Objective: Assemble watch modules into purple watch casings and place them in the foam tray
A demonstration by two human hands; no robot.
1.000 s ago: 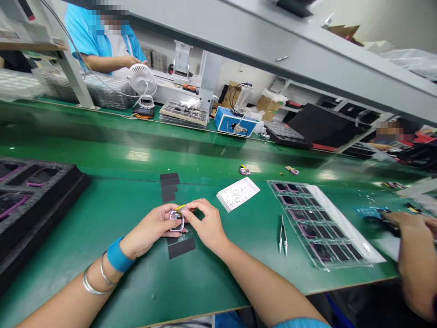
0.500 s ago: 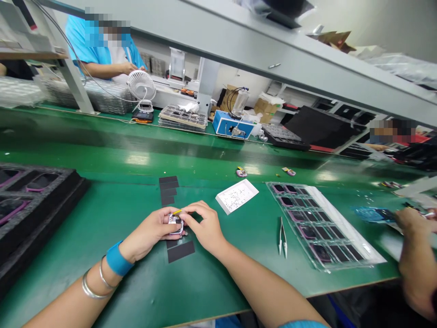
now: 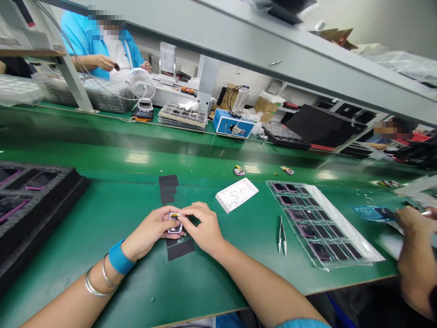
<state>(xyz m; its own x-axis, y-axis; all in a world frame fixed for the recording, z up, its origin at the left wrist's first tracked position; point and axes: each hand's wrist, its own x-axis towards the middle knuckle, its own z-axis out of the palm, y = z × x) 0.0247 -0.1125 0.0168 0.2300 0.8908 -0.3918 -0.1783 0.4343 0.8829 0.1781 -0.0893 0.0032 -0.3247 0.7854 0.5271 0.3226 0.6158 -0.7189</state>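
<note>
A small purple-rimmed smartwatch case (image 3: pixel 175 226), its inner parts showing, is gripped in my left hand (image 3: pixel 160 224) above the green bench. My left thumb lies over its face. My right hand (image 3: pixel 201 223) pinches the case's upper right edge, beside a yellow flex strip (image 3: pixel 175 214); the exact contact is partly hidden by the fingers. Under and behind my hands, dark rectangular sheets (image 3: pixel 180 250) lie on the bench, with more dark strips (image 3: pixel 168 184) farther back. A white box (image 3: pixel 236 196) holding many tiny pieces sits beyond my right hand. Tweezers (image 3: pixel 282 237) rest to its right.
A clear tray (image 3: pixel 317 228) of purple-rimmed watch parts lies on the right, a black foam tray (image 3: pixel 64 191) on the left. Two small watch units (image 3: pixel 239 171) sit at the back. A co-worker's hand (image 3: pixel 414 223) works at far right; another person (image 3: pixel 102 50) is across the bench.
The yellow strip stood up from the case and now lies lower against its top edge. My right fingers have shifted slightly with it. The person across has moved their hands apart.
</note>
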